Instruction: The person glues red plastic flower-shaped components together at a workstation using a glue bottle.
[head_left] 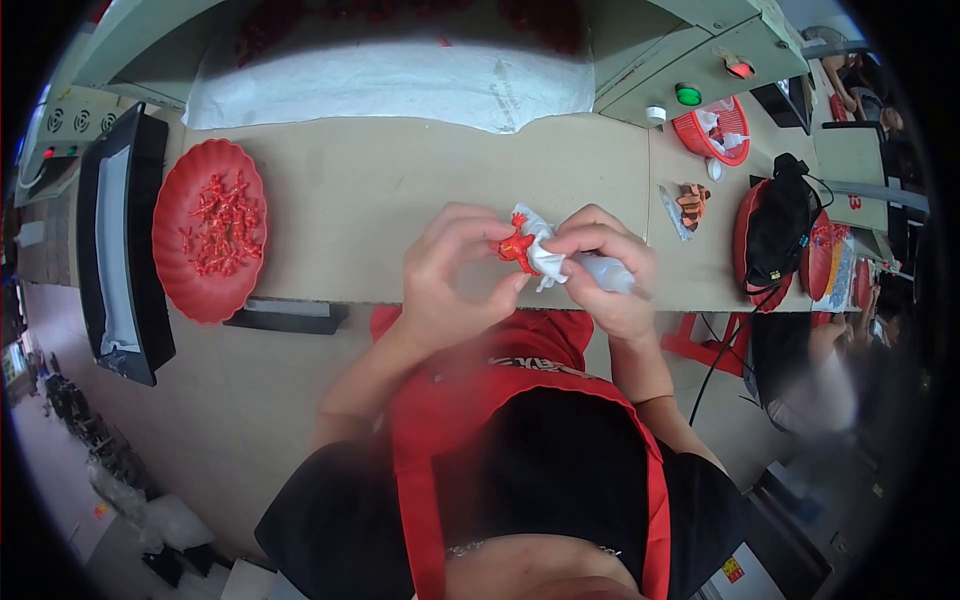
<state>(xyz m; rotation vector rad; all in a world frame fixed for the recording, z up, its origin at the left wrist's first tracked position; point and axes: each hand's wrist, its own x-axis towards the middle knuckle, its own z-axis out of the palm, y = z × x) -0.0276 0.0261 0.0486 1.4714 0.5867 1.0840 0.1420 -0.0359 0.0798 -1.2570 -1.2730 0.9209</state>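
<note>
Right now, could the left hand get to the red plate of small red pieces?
Probably yes: the red plate lies on the left hand's side with bare tabletop between, though that hand holds a small red piece.

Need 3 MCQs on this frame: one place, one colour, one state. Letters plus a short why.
1. Where does the red scalloped plate of small red parts sit?
A. person's left on the table
B. person's right
C. on the floor

2. What colour is the small plastic piece between the hands?
A. blue
B. red
C. yellow

3. How is the white cloth held?
A. lying flat on the table
B. hanging from a hook
C. pinched in the right hand

Answers: 1 A, it lies left of the left hand; 2 B, red shows at the fingertips; 3 C, fingers close round it.
</note>
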